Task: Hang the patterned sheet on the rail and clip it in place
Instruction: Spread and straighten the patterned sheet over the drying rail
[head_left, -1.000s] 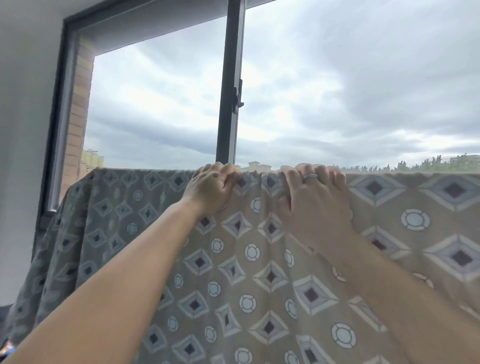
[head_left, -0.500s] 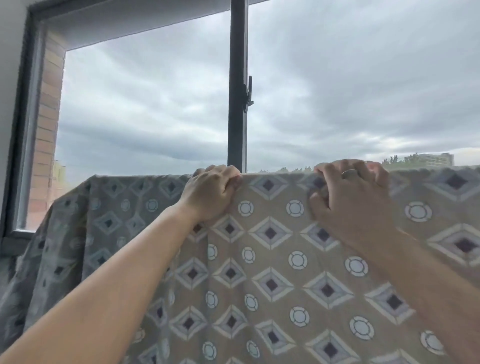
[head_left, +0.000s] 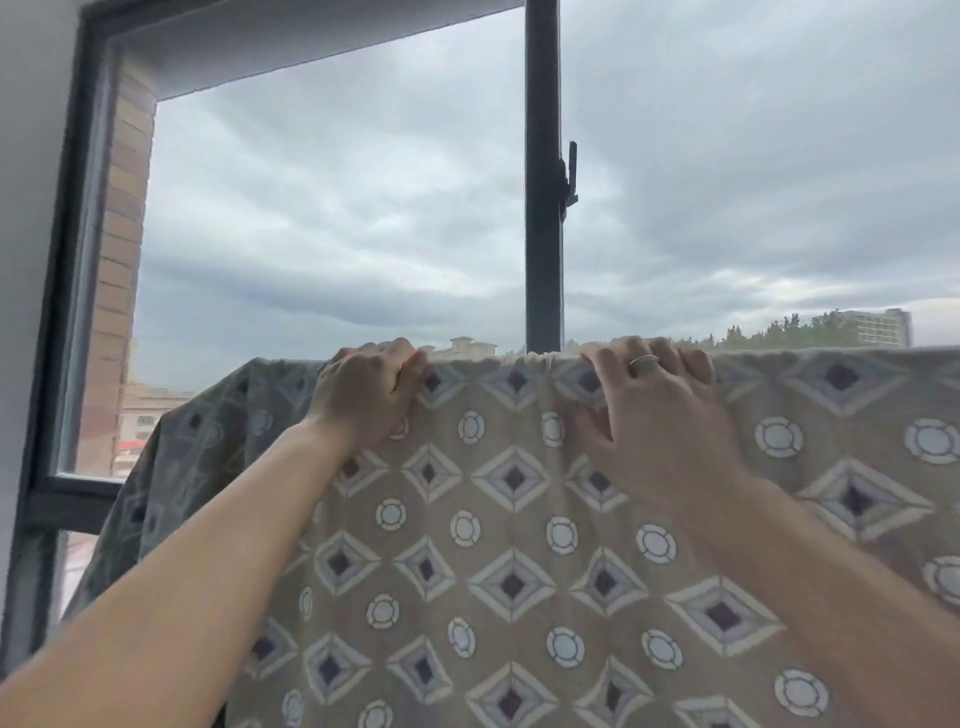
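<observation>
Head view: window (head_left: 332, 234) (likely overcast) behind sheet (head_left: 519, 545)

Beige woven sheet (head_left: 519, 545) printed with purple-centred diamonds and white rings hangs draped over a horizontal top fold, face flat toward the camera. Its left end falls away in shaded folds.

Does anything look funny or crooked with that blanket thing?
A little. The patterned sheet lies straight along the top between the left hand and the right hand, but past the left hand its end droops down in folds. No clip shows on it yet. Nothing looks torn.
</observation>
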